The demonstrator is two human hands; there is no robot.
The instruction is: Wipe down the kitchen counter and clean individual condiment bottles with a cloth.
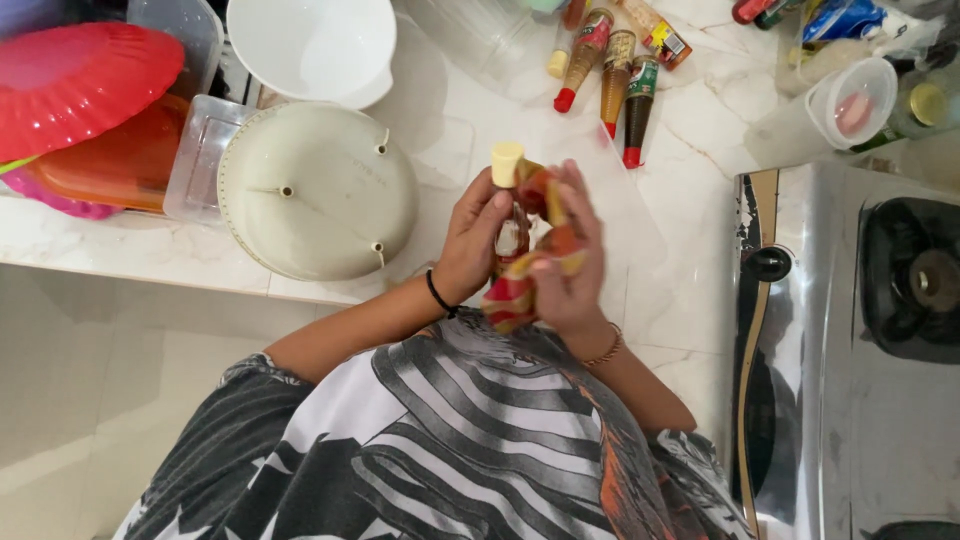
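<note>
Two bare hands meet above the marble counter [690, 260], just left of the steel stove [850, 340]. The left hand [470, 245] is curled closed around a small bottle [512, 225] with a pale yellow cap, held upright. The right hand [570, 265] presses a red and yellow cloth [515, 295] against its side, fingers loosely bent. That bottle looks light, narrow and probably slippery, possibly glass; its middle seems the safest grip. More small bottles [615, 75] lie further from the stove, behind the hands.

glossy marble counter [690, 250], shiny steel stove [830, 330], soft cloth [515, 295], plastic-capped bottle [507, 165]
</note>
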